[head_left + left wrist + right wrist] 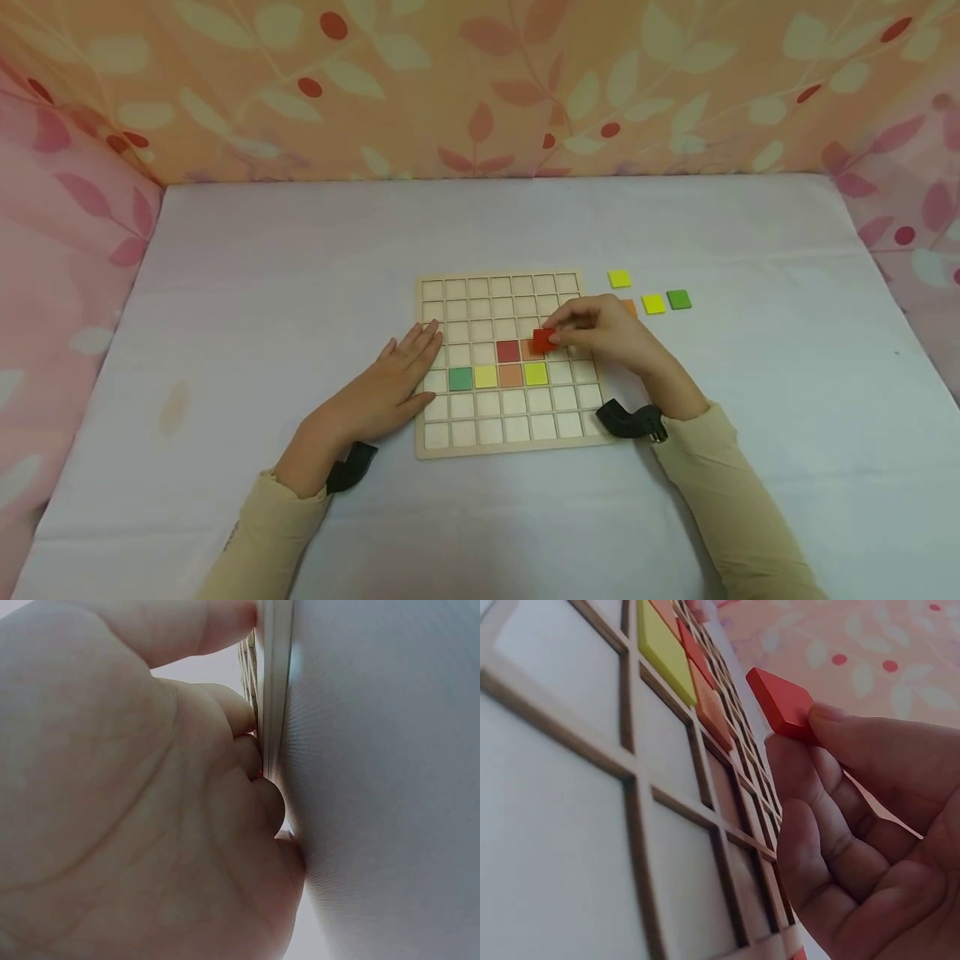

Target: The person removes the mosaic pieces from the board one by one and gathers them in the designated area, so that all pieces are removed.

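Observation:
My right hand pinches a red square tile between thumb and fingertips, above the wooden grid board. In the head view the red tile overlaps an orange tile lying in the grid. To its left sits a darker red tile. The row below holds a green tile, a pale yellow tile, an orange tile and a bright yellow tile. My left hand lies with straight fingers along the board's left edge, fingertips on the frame.
Right of the board lie loose tiles: a yellow one, another yellow one, a green one and an orange one partly hidden by my right hand. A white cloth covers the table, with patterned curtains around it.

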Action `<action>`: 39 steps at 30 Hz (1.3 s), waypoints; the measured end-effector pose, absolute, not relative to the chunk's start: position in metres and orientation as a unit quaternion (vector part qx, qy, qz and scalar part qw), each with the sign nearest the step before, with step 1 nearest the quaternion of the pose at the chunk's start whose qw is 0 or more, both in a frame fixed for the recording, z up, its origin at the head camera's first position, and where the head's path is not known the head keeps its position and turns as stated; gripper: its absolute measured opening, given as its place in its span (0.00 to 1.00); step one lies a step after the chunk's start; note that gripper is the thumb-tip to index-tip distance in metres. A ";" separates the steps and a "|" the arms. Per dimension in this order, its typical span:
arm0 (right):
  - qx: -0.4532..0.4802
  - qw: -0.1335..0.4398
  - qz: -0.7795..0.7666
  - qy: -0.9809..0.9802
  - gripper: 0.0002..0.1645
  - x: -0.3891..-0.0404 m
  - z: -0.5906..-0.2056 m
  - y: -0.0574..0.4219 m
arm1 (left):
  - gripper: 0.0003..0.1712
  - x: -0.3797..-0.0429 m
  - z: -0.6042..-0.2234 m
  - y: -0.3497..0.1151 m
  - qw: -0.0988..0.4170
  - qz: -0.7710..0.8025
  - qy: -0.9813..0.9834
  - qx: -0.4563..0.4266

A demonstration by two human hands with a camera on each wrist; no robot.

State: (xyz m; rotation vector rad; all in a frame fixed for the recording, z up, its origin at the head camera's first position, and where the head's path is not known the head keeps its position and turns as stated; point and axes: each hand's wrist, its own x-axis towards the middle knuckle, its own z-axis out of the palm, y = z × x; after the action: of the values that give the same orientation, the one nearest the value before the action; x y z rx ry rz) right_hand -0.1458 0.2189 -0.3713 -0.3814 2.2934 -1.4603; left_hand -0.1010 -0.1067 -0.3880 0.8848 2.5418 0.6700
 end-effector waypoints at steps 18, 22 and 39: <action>-0.114 0.182 -0.515 0.830 0.10 -0.150 -0.365 0.242 | 0.43 -0.105 -0.384 -0.108 0.198 0.239 0.896 0.318; -0.115 0.186 -0.521 0.825 0.10 -0.149 -0.362 0.245 | 0.42 -0.105 -0.383 -0.108 0.198 0.237 0.896 0.318; -0.117 0.192 -0.510 0.830 0.09 -0.150 -0.361 0.257 | 0.42 -0.105 -0.383 -0.108 0.198 0.234 0.897 0.319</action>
State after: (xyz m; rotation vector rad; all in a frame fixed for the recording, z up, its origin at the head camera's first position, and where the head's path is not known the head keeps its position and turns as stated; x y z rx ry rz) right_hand -0.1495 0.2569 -0.3609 -0.3290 2.3311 -1.4322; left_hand -0.1054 -0.1083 -0.3826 0.8930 2.5087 0.6541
